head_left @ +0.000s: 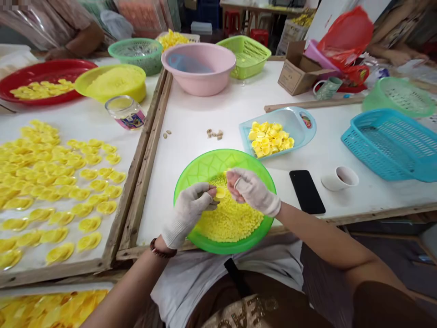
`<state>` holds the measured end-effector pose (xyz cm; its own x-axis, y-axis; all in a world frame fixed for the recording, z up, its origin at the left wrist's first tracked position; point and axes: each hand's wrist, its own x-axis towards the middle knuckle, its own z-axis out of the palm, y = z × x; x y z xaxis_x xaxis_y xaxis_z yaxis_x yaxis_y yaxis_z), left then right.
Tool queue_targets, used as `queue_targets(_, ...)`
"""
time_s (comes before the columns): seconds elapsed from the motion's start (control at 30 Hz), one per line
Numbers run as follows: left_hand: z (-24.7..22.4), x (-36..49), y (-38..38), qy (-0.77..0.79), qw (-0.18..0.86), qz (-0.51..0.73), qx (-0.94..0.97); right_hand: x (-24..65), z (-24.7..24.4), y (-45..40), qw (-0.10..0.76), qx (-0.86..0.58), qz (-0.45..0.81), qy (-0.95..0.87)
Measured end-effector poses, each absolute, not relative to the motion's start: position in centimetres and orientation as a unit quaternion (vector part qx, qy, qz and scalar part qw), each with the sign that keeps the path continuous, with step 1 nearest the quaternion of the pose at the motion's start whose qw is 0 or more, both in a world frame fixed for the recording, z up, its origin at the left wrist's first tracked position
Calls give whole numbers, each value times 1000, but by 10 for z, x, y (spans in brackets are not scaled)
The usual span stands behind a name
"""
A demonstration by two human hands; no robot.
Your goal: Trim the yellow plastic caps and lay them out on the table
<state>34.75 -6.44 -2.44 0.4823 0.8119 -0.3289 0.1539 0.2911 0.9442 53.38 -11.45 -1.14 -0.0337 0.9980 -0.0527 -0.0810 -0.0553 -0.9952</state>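
Observation:
My left hand (193, 207), in a white glove with bare fingertips, pinches a small yellow cup-shaped piece (220, 193) between thumb and fingers. Just right of it, my right hand (248, 189), gloved the same way, is closed with its fingertips curled together. What it holds, if anything, is too small to name. Both hands are over a bright green basin (191, 171) at the table's front edge. Small yellow granules (235, 223) fill its lower part. Behind the basin, a light blue scoop-shaped tray (300, 141) carries a heap of similar yellow cups (269, 139).
Rows of yellow pieces (71, 182) lie left of a raised wooden edge (150, 150). A black phone (307, 191), a paper cup (339, 178) and a blue basket (392, 146) stand right. A pink basin (200, 73) and a glass jar (125, 113) are behind. Other people sit across.

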Motion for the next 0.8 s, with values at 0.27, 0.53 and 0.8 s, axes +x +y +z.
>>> queue_targets(0.27, -25, 361, -75, 384, 720, 198, 544, 511, -1, -98, 657, -381, 572, -311)
queue_targets(0.53, -21, 358, -74, 407, 749, 191, 486, 527, 1, -105, 660, -404, 567, -282)
queue_targets(0.8, -25, 359, -76, 397, 770, 163, 471, 517, -5, -108, 667, -376, 571, -294)
